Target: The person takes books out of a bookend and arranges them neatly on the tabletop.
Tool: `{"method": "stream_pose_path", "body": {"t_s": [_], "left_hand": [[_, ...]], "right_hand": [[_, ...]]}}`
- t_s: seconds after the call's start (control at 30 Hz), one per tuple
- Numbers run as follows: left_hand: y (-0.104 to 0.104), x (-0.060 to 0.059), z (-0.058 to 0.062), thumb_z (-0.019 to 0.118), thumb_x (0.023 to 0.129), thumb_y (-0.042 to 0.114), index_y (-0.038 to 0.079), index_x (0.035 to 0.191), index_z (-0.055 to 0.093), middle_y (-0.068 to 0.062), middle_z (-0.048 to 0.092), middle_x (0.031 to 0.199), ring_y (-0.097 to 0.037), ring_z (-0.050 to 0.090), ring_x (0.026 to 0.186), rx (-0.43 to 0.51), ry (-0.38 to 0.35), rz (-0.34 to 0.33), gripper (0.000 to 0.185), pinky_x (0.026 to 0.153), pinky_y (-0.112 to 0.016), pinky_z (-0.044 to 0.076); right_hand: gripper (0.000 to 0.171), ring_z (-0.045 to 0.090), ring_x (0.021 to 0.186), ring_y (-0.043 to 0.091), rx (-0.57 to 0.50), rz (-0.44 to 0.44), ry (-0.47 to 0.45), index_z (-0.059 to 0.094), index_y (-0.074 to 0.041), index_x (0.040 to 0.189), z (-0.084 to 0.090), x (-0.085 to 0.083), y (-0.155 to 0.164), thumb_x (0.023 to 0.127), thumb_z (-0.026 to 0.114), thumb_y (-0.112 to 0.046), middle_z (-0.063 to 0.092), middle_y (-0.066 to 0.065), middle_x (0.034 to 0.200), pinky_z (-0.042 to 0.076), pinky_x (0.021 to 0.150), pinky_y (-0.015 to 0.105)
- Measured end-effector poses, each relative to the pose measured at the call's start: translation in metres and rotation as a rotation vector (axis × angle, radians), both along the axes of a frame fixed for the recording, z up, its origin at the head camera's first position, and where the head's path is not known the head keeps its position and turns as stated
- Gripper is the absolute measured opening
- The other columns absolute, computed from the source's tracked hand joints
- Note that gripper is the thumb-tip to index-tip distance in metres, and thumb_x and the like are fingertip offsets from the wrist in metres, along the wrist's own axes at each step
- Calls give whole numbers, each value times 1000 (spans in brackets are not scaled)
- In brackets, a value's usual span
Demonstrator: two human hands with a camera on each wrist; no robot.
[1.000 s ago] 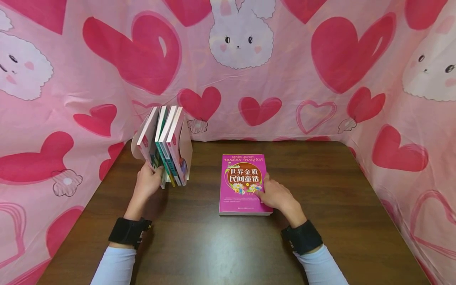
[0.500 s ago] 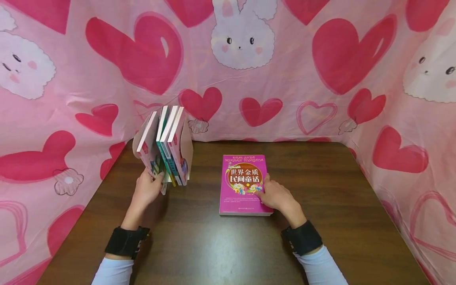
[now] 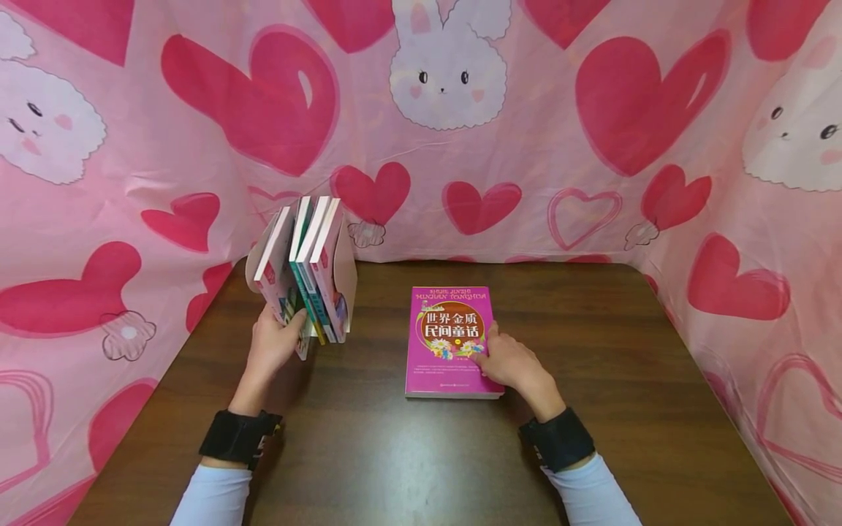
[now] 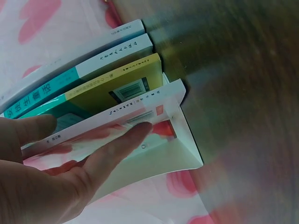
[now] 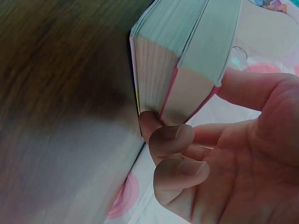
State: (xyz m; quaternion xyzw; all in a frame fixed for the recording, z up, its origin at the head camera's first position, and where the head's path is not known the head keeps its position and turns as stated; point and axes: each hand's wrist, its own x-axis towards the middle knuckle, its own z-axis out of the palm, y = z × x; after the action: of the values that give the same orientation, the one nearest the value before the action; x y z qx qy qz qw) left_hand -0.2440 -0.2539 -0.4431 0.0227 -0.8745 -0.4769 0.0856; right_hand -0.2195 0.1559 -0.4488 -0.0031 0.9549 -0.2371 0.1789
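At the left of the table, several books stand in a pale bookend [image 3: 344, 274]. My left hand [image 3: 272, 341] pinches the leftmost one, a thin book with a pale pink spine [image 4: 107, 115], between thumb and fingers. That book leans and juts a little nearer to me than the teal-spined book [image 3: 305, 288] beside it. My right hand [image 3: 516, 363] grips the right edge of a purple storybook [image 3: 450, 374] lying flat, cover up. From the right wrist view, a second thick book [image 5: 161, 51] lies under it; my thumb is on the top cover and a fingertip touches the lower book.
The brown wooden table [image 3: 368, 453] extends between and in front of my hands. Pink cloth [image 3: 546, 153] with hearts and rabbits hangs behind and at both sides. Black bands [image 3: 559, 440] circle both wrists.
My left hand has drawn the leftmost book slightly toward me, so its near end sticks out past the others. The right hand and the purple storybook have not moved.
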Motion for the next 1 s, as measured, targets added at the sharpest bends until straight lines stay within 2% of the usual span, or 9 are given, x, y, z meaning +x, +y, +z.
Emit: {"method": "stream_pose_path", "body": {"t_s": [0.3, 0.53, 0.73, 1.0], "left_hand": [[1, -2, 0, 52, 111, 24, -3, 160, 33, -33, 49, 150, -51, 54, 132, -11, -51, -2, 59, 110, -67, 41], [1, -1, -1, 50, 110, 19, -8, 153, 40, -36, 55, 143, -51, 60, 123, -49, -18, 3, 52, 108, -65, 44], [1, 2, -2, 50, 109, 17, -10, 150, 42, -36, 56, 140, -50, 61, 116, -45, 12, 4, 49, 106, -65, 46], [1, 7, 1, 49, 110, 16, -10, 155, 37, -36, 50, 148, -50, 58, 123, -25, 13, 7, 54, 107, -67, 43]], "right_hand": [[95, 56, 123, 42, -22, 0, 3, 19, 13, 160, -1, 1, 2, 99, 72, -36, 50, 31, 147, 47, 105, 62], [94, 55, 125, 43, -16, -3, 0, 19, 14, 160, -4, 0, 2, 99, 71, -35, 49, 32, 147, 46, 105, 64], [94, 54, 125, 44, -9, -11, -4, 19, 13, 160, -5, -1, 2, 99, 71, -36, 49, 32, 148, 45, 105, 65], [96, 56, 122, 41, -21, 3, -3, 18, 13, 161, -2, 0, 3, 99, 71, -38, 49, 30, 147, 47, 104, 62]]}}
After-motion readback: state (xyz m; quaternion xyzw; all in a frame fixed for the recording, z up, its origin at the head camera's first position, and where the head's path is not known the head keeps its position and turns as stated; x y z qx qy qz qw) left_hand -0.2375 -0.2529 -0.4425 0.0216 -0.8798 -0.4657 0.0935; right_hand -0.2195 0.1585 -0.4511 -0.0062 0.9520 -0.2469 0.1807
